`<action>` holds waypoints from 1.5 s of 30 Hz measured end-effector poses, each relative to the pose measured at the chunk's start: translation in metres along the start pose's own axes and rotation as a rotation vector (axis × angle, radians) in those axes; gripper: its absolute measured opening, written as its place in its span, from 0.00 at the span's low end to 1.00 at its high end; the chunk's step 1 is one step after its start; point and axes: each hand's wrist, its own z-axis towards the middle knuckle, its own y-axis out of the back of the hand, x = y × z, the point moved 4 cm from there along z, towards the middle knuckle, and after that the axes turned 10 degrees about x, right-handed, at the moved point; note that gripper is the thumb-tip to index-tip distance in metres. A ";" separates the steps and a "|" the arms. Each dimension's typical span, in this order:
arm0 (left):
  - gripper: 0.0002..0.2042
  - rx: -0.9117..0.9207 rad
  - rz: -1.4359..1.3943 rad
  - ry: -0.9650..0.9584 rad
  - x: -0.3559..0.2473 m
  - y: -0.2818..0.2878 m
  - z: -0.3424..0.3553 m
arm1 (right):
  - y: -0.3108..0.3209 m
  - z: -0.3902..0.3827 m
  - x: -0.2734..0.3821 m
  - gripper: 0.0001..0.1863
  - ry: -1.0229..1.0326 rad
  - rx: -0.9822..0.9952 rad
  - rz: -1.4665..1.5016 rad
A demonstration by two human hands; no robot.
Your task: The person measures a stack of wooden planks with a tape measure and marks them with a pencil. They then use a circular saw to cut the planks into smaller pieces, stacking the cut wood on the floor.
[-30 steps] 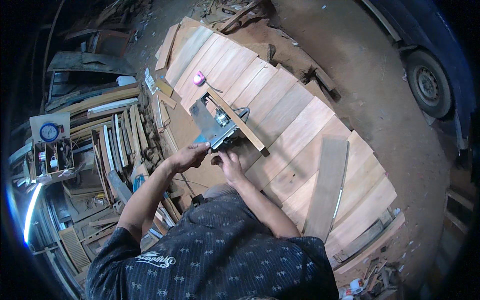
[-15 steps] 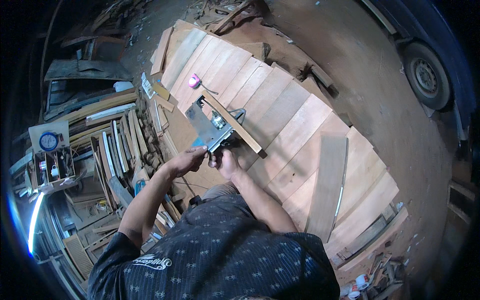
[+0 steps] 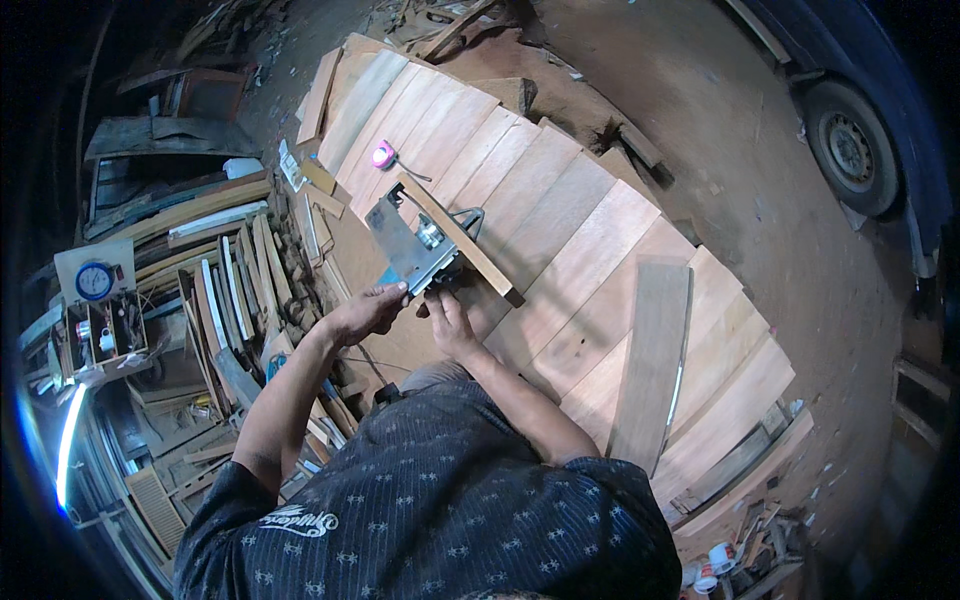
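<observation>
A power tool with a flat metal base plate (image 3: 405, 240) lies plate up in front of me; its exact kind is unclear. Beside a round metal part in the plate's opening, a straight wooden strip (image 3: 460, 240) runs along its right side. My left hand (image 3: 368, 312) pinches the near left corner of the plate between thumb and fingers. Close beside it, my right hand (image 3: 452, 318) has its fingers curled at the tool's near edge, where dark fittings show. What those fingertips grip is partly hidden. A bit of blue shows at the plate's left edge.
Pale boards (image 3: 560, 240) lie side by side beneath the tool. A pink tape measure (image 3: 384, 154) rests on them beyond it, and a loose grey-brown board (image 3: 648, 350) lies at right. Stacked timber (image 3: 225, 290) fills the left. A vehicle wheel (image 3: 852, 148) stands far right.
The view has shifted slightly. My right fingers have straightened a little at the tool's near edge; my left hand keeps its pinch on the plate's corner.
</observation>
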 end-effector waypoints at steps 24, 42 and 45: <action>0.16 -0.079 0.151 -0.045 -0.017 -0.009 -0.010 | -0.004 0.014 -0.008 0.16 -0.259 0.186 0.928; 0.12 -0.931 0.460 -0.881 0.050 -0.017 -0.047 | 0.146 -0.333 0.161 0.54 -0.503 -0.753 -1.148; 0.10 -0.852 0.382 -0.976 0.051 -0.055 -0.065 | 0.105 -0.361 0.195 0.53 -0.281 -0.664 -1.076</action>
